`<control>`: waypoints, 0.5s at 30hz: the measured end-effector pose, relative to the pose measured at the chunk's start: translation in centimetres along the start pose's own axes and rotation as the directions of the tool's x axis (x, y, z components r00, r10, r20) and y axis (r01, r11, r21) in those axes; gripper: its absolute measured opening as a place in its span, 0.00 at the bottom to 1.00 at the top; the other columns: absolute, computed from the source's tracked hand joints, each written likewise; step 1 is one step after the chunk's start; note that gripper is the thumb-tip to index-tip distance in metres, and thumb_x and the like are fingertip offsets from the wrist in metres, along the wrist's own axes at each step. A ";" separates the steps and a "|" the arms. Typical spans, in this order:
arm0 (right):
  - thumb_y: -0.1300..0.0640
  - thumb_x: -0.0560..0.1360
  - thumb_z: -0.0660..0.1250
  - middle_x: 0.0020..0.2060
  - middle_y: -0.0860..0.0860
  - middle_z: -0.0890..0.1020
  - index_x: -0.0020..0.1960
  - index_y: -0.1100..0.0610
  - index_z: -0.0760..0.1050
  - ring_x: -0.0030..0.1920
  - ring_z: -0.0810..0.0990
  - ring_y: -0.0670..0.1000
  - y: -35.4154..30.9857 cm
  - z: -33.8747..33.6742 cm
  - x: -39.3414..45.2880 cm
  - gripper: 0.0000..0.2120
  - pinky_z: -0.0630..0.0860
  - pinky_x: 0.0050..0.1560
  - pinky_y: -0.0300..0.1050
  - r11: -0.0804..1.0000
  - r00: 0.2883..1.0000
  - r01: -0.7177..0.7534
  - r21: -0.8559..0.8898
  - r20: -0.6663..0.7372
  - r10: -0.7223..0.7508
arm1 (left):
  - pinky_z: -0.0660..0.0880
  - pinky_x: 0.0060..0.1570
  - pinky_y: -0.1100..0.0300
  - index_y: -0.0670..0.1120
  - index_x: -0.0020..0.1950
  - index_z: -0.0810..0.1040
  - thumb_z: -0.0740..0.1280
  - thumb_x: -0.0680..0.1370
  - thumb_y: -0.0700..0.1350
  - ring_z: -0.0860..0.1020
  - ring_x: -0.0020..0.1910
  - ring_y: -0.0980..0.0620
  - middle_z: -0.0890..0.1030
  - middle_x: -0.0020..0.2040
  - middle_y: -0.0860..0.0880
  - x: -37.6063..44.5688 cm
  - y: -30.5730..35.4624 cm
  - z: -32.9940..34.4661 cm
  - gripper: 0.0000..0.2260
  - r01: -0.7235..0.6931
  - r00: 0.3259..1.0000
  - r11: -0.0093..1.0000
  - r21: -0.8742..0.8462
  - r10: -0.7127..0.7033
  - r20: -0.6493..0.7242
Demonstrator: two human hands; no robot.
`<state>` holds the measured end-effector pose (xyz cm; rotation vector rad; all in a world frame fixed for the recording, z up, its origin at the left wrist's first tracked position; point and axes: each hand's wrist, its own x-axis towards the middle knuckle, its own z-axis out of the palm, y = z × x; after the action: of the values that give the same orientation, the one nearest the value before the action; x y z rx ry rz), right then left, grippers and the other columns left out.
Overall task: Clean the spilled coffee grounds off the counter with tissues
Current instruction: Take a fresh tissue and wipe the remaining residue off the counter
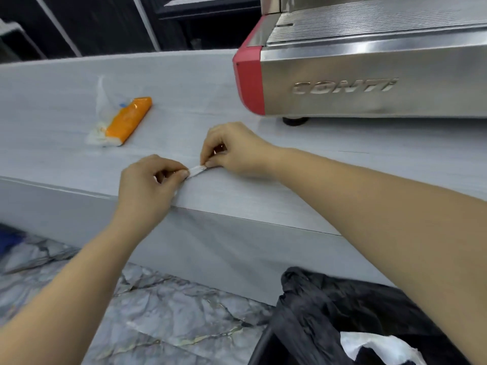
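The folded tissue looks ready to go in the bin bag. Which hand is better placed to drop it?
Probably the right hand: both hands pinch the tissue, but the black bin bag sits below the counter on the right, under the right forearm.

I see both forearms bare, reaching forward and converging toward the middle. My left hand has its fingers curled, thumb and forefinger pinched together, back of the hand up. My right hand is just beside it, a little further forward, fingers also curled into a pinch, fingertips pointing toward the left hand.
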<state>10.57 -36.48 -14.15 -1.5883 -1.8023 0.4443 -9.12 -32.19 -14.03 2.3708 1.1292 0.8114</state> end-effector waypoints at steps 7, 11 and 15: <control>0.63 0.68 0.74 0.40 0.49 0.82 0.41 0.55 0.84 0.41 0.78 0.49 -0.2 0.4 1.0 0.04 0.75 0.43 0.42 0.999 0.994 0.041 0.003 0.101 -0.041 | 0.68 0.39 0.71 0.50 0.42 0.84 0.72 0.75 0.41 0.75 0.39 0.57 0.82 0.40 0.50 -1.5 -0.5 0.4 0.04 0.075 0.993 0.997 -0.033 -0.077 -0.085; 0.63 0.69 0.73 0.40 0.48 0.81 0.42 0.55 0.84 0.42 0.78 0.47 0.2 -1.4 -1.7 0.04 0.74 0.44 0.40 0.998 0.988 0.057 0.023 0.141 -0.060 | 0.65 0.37 0.74 0.50 0.42 0.84 0.71 0.75 0.41 0.74 0.38 0.60 0.79 0.37 0.52 -3.8 2.1 1.8 0.05 0.063 0.992 0.995 -0.082 -0.071 -0.104; 0.64 0.70 0.73 0.40 0.49 0.81 0.42 0.56 0.84 0.41 0.79 0.47 0.6 -3.6 -5.9 0.04 0.76 0.46 0.44 0.997 0.987 0.063 0.041 0.142 -0.068 | 0.65 0.37 0.71 0.48 0.44 0.84 0.71 0.76 0.40 0.73 0.37 0.58 0.75 0.35 0.55 -6.5 5.9 3.9 0.04 0.042 0.992 0.994 -0.103 -0.054 -0.117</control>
<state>13.56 -42.72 -13.54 -1.5003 -1.9368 0.5705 -6.56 -41.21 -15.80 2.2302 1.1585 0.9814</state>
